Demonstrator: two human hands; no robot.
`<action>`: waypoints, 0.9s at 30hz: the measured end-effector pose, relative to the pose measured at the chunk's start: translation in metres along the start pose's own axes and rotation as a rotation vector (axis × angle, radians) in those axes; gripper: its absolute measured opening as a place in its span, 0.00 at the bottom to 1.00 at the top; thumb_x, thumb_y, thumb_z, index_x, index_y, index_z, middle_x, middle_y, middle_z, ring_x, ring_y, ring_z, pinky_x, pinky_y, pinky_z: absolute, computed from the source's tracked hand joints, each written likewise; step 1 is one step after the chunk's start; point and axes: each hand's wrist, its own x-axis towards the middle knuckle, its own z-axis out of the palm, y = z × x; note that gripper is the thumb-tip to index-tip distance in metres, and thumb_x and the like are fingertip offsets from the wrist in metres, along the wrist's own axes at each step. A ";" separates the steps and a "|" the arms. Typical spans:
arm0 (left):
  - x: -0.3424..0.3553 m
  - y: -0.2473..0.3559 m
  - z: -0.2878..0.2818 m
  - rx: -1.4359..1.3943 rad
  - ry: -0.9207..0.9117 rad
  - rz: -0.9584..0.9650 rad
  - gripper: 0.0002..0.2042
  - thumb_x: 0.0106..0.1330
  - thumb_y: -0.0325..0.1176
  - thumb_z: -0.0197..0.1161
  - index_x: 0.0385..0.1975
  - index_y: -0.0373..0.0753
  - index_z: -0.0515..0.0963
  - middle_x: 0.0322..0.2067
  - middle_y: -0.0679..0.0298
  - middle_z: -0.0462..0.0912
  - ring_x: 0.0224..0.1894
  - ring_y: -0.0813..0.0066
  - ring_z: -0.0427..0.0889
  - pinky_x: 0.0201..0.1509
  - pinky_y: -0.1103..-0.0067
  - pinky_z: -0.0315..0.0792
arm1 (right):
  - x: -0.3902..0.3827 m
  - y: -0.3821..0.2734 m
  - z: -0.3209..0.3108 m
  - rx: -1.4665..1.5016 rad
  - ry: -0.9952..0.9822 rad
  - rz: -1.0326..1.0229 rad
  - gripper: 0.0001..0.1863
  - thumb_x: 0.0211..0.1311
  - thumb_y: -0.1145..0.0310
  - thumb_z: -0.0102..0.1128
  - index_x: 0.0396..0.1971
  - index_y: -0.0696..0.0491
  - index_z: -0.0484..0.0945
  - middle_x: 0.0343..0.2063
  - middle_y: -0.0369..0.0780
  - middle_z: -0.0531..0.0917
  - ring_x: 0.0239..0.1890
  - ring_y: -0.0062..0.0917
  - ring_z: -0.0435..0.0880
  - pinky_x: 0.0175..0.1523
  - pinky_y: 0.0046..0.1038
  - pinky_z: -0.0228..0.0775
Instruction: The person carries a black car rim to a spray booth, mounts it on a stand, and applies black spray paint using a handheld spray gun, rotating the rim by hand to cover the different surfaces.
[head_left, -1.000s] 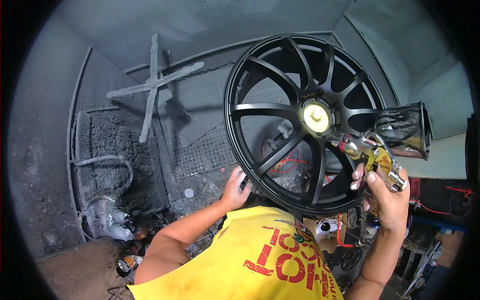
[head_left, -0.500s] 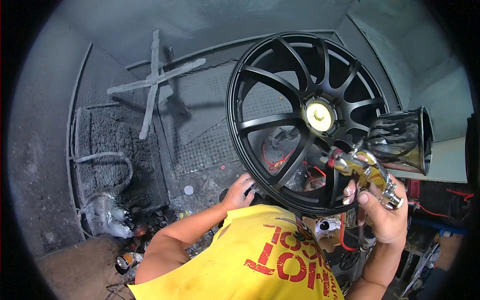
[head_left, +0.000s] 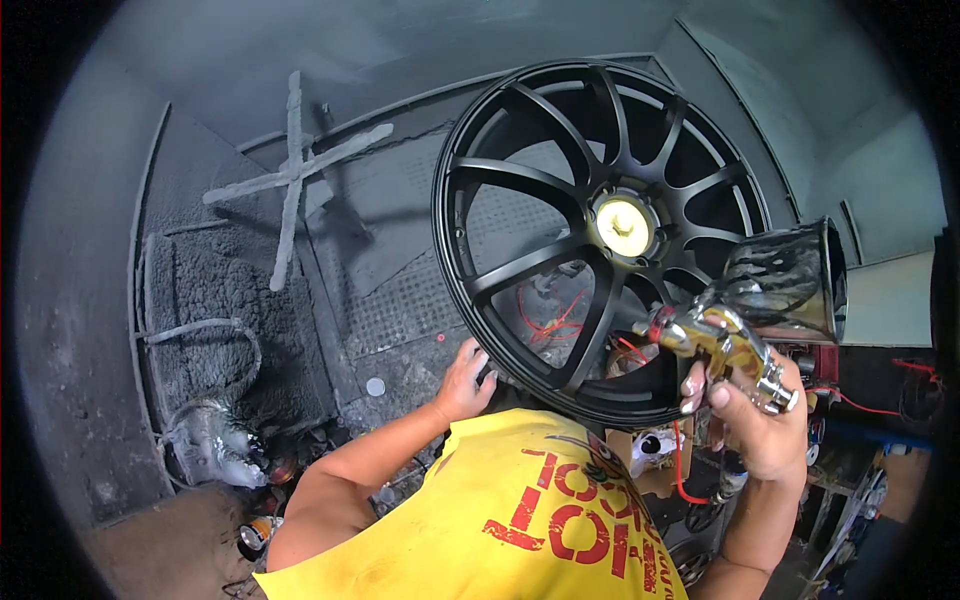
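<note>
A matte black multi-spoke car wheel (head_left: pixel 592 300) stands tilted in front of me, with a bright, pale yellow disc (head_left: pixel 624 226) at its hub. My right hand (head_left: pixel 757 420) is wrapped round a metal spray gun (head_left: pixel 722 345) in front of the wheel's lower right. The gun's nozzle end, with a red ring, points left across the spokes. Above the gun sits its large paint-streaked cup (head_left: pixel 785 280), tilted. Close to the rim's lower left edge is my left hand (head_left: pixel 464 384), thumb and fingers apart; whether the fingertips touch the rim I cannot tell.
A grey-coated cross-shaped stand (head_left: pixel 292 172) is at the far left, over paint-caked matting (head_left: pixel 200 290). Below it lies a plastic-wrapped bundle (head_left: pixel 215 445). A red hose (head_left: pixel 682 470) hangs beneath the gun. Grey booth walls (head_left: pixel 420 50) enclose the back; clutter fills the lower right.
The wheel, gun and surroundings appear shifted slightly left in the view. My left hand has moved a little up and left beside the rim. My right hand keeps its hold on the gun.
</note>
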 end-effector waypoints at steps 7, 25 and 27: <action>-0.008 0.008 0.004 -0.010 -0.048 -0.013 0.21 0.56 0.27 0.64 0.51 0.36 0.73 0.57 0.45 0.67 0.54 0.40 0.75 0.53 0.58 0.76 | 0.011 0.019 -0.031 -0.133 0.158 0.012 0.19 0.66 0.64 0.63 0.51 0.60 0.78 0.35 0.35 0.84 0.33 0.16 0.82 0.26 0.16 0.71; -0.006 -0.005 -0.003 -0.011 -0.037 -0.066 0.25 0.58 0.29 0.65 0.58 0.33 0.72 0.63 0.42 0.69 0.64 0.43 0.69 0.69 0.61 0.65 | 0.007 -0.012 0.012 0.080 0.061 -0.111 0.30 0.63 0.69 0.65 0.63 0.65 0.68 0.36 0.43 0.84 0.36 0.22 0.83 0.35 0.20 0.75; 0.000 -0.009 -0.007 -0.024 0.045 -0.092 0.24 0.59 0.30 0.65 0.55 0.29 0.73 0.64 0.42 0.67 0.67 0.43 0.66 0.71 0.61 0.63 | 0.008 -0.016 0.017 0.125 0.009 -0.095 0.30 0.63 0.71 0.65 0.63 0.65 0.69 0.37 0.43 0.84 0.36 0.22 0.83 0.46 0.23 0.75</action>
